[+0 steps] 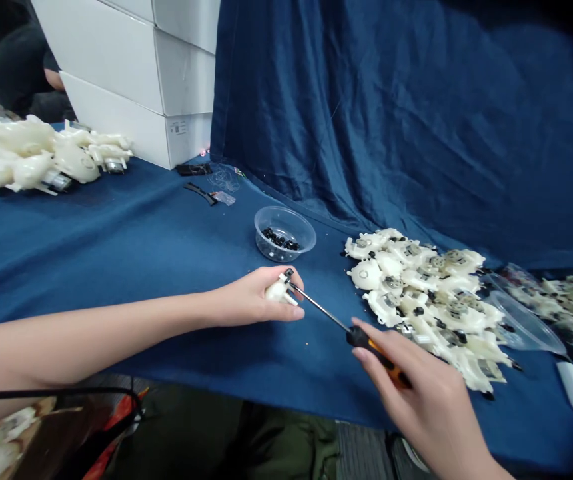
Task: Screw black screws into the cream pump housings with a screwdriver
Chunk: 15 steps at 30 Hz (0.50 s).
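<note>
My left hand point(246, 297) is closed round a small cream-white plastic part point(278, 291), with a small black piece point(288, 273) at its upper end. In my right hand point(416, 380) is a screwdriver point(379, 357) with a black and orange handle. Its metal shaft points up and left, and the tip meets the white part near the black piece. Just beyond my left hand stands a clear round plastic bowl point(308, 241) with several small black pieces point(280, 239) in it.
A heap of cream plastic parts point(416, 287) lies at right, beside a clear plastic lid point(526, 327). More cream parts point(31, 153) lie far left. White boxes point(116, 73) are stacked behind, next to a blue cloth backdrop point(391, 113). A person point(21, 67) sits at the far left.
</note>
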Available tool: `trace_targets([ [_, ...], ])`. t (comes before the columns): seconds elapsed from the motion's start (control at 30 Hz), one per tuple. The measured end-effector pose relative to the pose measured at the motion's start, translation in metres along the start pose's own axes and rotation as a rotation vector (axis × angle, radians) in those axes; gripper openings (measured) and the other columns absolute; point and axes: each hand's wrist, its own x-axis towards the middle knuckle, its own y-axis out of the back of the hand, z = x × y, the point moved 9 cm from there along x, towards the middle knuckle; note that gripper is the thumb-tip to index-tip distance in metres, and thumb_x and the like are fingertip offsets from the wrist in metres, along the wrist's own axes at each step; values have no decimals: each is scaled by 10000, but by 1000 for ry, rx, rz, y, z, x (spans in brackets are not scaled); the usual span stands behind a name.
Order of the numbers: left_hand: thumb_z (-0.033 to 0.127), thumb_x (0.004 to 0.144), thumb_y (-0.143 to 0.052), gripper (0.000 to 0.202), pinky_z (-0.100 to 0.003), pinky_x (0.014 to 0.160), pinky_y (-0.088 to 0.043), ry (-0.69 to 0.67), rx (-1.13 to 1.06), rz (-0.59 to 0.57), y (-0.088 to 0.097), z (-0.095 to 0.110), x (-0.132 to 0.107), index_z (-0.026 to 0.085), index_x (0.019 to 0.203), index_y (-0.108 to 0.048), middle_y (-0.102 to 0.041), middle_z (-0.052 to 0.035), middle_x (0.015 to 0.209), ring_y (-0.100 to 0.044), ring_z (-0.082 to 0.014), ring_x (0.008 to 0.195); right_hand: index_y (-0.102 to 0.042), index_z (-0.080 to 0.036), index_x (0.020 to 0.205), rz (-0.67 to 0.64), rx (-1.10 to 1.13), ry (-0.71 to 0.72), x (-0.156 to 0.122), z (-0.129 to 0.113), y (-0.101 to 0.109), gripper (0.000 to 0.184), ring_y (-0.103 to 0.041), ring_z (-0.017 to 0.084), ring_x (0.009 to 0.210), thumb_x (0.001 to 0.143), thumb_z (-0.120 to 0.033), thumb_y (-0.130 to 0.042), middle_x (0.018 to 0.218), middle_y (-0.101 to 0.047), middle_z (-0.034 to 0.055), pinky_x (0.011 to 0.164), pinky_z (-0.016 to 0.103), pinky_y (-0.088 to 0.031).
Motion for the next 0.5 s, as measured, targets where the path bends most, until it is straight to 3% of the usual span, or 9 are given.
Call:
trace_targets([
  [0.03, 396, 859, -773, 338, -235, 679, -403, -3, 3, 3, 0, 0, 0, 182, 1011, -560, -551, 35, 839, -500, -103, 730, -715, -237, 1297, 94, -132, 160, -5, -11, 3, 355, -664, 102, 741, 962, -344, -664, 951, -733, 46, 713, 186, -493],
  [0.1, 397, 868, -760, 326, -243, 682, -412, -31, 65, 23, 3, 3, -1, 181, 1018, -569, -553, 27, 865, -506, -107, 737, -671, -213, 1370, 147, -217, 353, -13, -22, -1, 396, -682, 102, 748, 977, -238, -631, 978, -747, 54, 717, 180, -491],
  [0.17, 391, 867, -756, 307, -259, 712, -430, -93, 175, 52, 5, 7, -3, 178, 1020, -596, -562, 9, 908, -521, -124, 777, -698, -172, 1319, 72, -95, 321, -12, -18, -7, 352, -708, 132, 812, 990, -254, -605, 1012, -753, 83, 738, 190, -518],
  [0.23, 371, 863, -755, 276, -286, 779, -449, -173, 268, 69, 6, 13, -4, 172, 1002, -625, -584, -18, 962, -539, -152, 860, -754, -157, 1190, -106, 116, 86, -5, -1, -17, 337, -684, 143, 728, 1005, -379, -580, 866, -735, 79, 647, 203, -513],
  [0.33, 362, 883, -737, 244, -333, 872, -464, -286, 341, 70, 4, 22, -7, 170, 998, -639, -606, -48, 1001, -548, -187, 950, -749, -122, 1088, -480, 527, -391, -16, 20, -46, 536, -431, 44, 423, 979, -608, -549, 576, -534, -13, 428, 165, -311],
  [0.43, 301, 903, -719, 158, -338, 878, -482, -438, 384, 55, -1, 36, -13, 174, 964, -647, -602, -83, 1051, -571, -204, 993, -701, -120, 1119, -802, 995, -796, -47, 18, -74, 624, -251, -7, 330, 928, -699, -568, 540, -442, -72, 355, 142, -174],
  [0.5, 242, 905, -708, 104, -321, 852, -493, -526, 401, 36, -4, 45, -17, 174, 965, -658, -595, -106, 1093, -585, -205, 997, -700, -118, 1093, -931, 1241, -923, -58, 10, -85, 608, -222, 1, 303, 920, -691, -587, 488, -403, -89, 322, 140, -167],
])
